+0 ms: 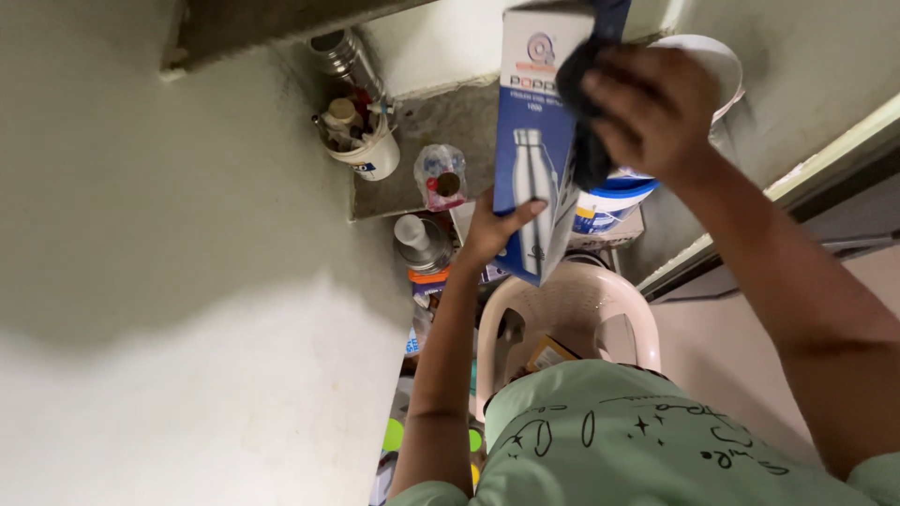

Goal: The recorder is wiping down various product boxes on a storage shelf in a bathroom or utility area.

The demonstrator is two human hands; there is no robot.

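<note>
Bottle box [536,141], tall blue-and-white carton w/ a steel bottle pictured on it, is being held up in mid-air above the pale plastic chair [572,309], in front of the grey wall corner. Its long axis is running near-to-far in the scene, top end pointing far, bottom end near the chair, tilted only slightly.

Left hand [492,230] is gripping the box's lower end, thumb across the printed front, fingers wrapped behind: a closed grip on the carton, prob. steadying it from below so it isn't swinging. Right hand [652,112] is pressing a dark cloth [586,112] against the box's right edge near the top, fingers curled tight around the cloth. Seems the box is being braced at one end so the cloth can bear on the other.

Behind the box, on the right, a blue-and-white tub [609,201] is sitting partly hidden. Far left on the stone ledge [441,122]: a white cup of bits [361,141], a steel flask [347,56], a small clear bag [441,178]. Green shirt [637,440] is filling the near edge.
</note>
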